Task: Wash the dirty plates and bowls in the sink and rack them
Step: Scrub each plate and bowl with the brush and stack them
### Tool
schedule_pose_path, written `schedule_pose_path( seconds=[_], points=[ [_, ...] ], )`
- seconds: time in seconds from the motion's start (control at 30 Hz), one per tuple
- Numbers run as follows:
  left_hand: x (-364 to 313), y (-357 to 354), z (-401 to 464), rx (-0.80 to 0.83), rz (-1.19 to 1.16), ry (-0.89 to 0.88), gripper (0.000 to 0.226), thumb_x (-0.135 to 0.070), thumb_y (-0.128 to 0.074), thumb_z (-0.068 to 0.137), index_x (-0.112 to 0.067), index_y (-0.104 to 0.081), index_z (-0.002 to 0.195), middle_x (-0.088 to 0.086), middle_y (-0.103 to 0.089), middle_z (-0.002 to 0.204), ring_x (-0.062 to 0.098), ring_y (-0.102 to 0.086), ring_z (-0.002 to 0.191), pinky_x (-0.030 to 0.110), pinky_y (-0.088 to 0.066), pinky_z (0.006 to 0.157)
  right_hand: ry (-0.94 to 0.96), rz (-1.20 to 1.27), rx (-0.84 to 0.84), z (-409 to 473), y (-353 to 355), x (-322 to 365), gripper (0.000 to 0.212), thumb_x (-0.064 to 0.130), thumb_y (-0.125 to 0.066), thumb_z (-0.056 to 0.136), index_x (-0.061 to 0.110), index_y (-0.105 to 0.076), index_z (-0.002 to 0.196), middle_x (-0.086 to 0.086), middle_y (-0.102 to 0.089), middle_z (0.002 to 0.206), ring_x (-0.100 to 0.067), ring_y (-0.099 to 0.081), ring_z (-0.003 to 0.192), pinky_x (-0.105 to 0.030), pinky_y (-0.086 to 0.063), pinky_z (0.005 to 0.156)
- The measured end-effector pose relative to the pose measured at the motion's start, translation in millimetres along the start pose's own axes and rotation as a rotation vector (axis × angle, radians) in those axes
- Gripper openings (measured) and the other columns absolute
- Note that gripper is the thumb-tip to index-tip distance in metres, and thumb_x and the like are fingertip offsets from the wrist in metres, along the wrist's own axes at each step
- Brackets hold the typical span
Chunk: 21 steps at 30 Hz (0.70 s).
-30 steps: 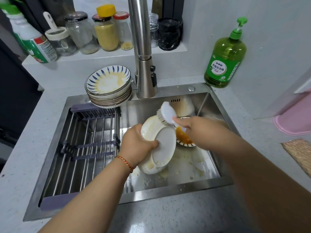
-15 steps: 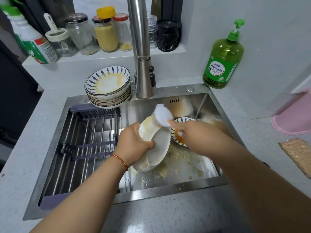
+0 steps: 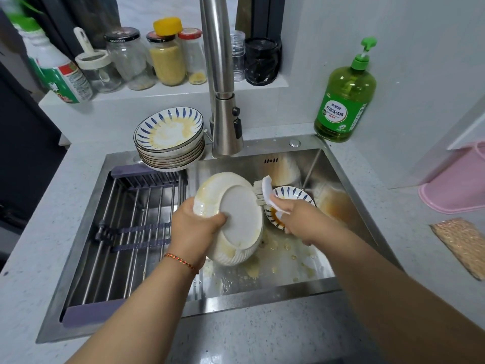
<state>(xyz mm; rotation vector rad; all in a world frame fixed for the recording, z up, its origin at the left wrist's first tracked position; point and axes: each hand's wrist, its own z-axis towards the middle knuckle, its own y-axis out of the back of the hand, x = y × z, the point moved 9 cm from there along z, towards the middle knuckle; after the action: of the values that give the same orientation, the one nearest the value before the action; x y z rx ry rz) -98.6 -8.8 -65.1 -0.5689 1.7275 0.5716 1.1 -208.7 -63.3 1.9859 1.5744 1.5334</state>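
My left hand point(image 3: 195, 232) grips a white plate point(image 3: 236, 214) by its left rim and holds it tilted over the sink point(image 3: 265, 292), its underside facing me, with yellow smears on it. My right hand point(image 3: 296, 218) grips a white dish brush point(image 3: 266, 190), whose bristles touch the plate's right edge. Behind the brush a blue-striped bowl point(image 3: 291, 194) with orange sauce lies in the sink. A stack of dirty blue-striped plates point(image 3: 169, 139) sits at the sink's back left corner. The metal rack point(image 3: 131, 232) spans the sink's left half and holds nothing.
The tap point(image 3: 223, 106) hangs over the sink's back. A green dish-soap bottle point(image 3: 345, 101) stands at the back right. Jars point(image 3: 168, 53) line the ledge behind. A pink tub point(image 3: 456, 185) and a scouring cloth point(image 3: 462, 245) lie on the right counter. Food scraps dot the sink floor.
The plate has turned so more of its underside faces me. The brush has moved from the plate's top edge down to its right edge.
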Motion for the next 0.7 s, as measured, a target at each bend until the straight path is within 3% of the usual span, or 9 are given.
schedule_pose_path(
  seconds=[0.07,0.13,0.27,0.37,0.5,0.6,0.7],
  points=[
    [14.0,1.7,-6.3,-0.067,-0.198,0.099,0.033,0.008,-0.075,0.072,-0.017,-0.060,0.089,0.006,-0.068,0.090,0.025,-0.064,0.082,0.043,-0.056,0.078,-0.012,0.212,-0.044,-2.7,-12.4,-2.3,0.057,0.031,-0.048,0.098,0.047,-0.022,0.146,-0.001,-0.062,0.085,-0.002,-0.047,0.044,-0.017,-0.036,0.036],
    [28.1,-3.9,-15.8,-0.086,-0.399,0.203,0.031,0.009,-0.070,0.077,-0.015,-0.059,0.094,0.009,-0.068,0.094,0.028,-0.065,0.087,0.046,-0.056,0.078,-0.004,0.311,-0.069,2.5,-22.0,-2.4,0.067,0.040,-0.055,0.093,0.049,-0.015,0.146,-0.003,-0.062,0.101,-0.011,-0.050,0.054,-0.020,-0.040,0.037],
    [42.7,-15.0,-26.2,-0.020,-0.564,0.256,0.037,0.013,-0.065,0.078,-0.009,-0.063,0.107,0.015,-0.071,0.104,0.030,-0.069,0.094,0.048,-0.057,0.078,-0.061,0.506,-0.052,8.1,-24.6,-10.0,0.050,0.037,-0.066,0.087,0.029,-0.046,0.132,-0.002,-0.063,0.095,-0.013,-0.044,0.050,-0.023,-0.037,0.040],
    [39.9,-19.1,-25.7,0.169,-0.510,0.292,0.049,0.010,-0.071,0.069,-0.006,-0.063,0.114,0.017,-0.071,0.107,0.032,-0.069,0.097,0.050,-0.057,0.079,-0.019,0.500,-0.002,7.7,-17.4,-12.6,0.045,0.029,-0.069,0.086,0.032,-0.053,0.128,-0.001,-0.065,0.083,-0.009,-0.042,0.042,-0.023,-0.033,0.039],
    [27.0,-26.0,-21.3,0.423,-0.242,0.353,0.053,0.004,-0.078,0.060,0.000,-0.064,0.111,0.022,-0.070,0.106,0.036,-0.069,0.093,0.049,-0.058,0.078,0.050,0.237,0.080,5.1,-5.1,-2.8,0.065,0.028,-0.071,0.084,0.050,-0.037,0.135,0.008,-0.062,0.076,-0.015,-0.044,0.049,-0.022,-0.037,0.038],
    [13.3,-29.5,-13.4,0.450,-0.059,0.293,0.048,0.003,-0.077,0.049,-0.001,-0.068,0.096,0.021,-0.071,0.094,0.035,-0.069,0.083,0.047,-0.058,0.077,0.129,0.081,0.074,2.8,0.1,14.0,0.079,0.025,-0.070,0.085,0.047,-0.023,0.145,0.023,-0.055,0.089,-0.005,-0.054,0.055,-0.016,-0.039,0.042],
    [0.1,-26.3,-1.8,0.388,0.088,0.178,0.046,-0.003,-0.080,0.041,-0.005,-0.068,0.086,0.018,-0.071,0.087,0.036,-0.068,0.081,0.052,-0.057,0.081,0.114,0.061,-0.055,5.7,13.2,12.9,0.062,0.033,-0.057,0.093,0.048,-0.025,0.145,0.011,-0.060,0.099,-0.010,-0.053,0.061,-0.024,-0.043,0.050]
  ],
)
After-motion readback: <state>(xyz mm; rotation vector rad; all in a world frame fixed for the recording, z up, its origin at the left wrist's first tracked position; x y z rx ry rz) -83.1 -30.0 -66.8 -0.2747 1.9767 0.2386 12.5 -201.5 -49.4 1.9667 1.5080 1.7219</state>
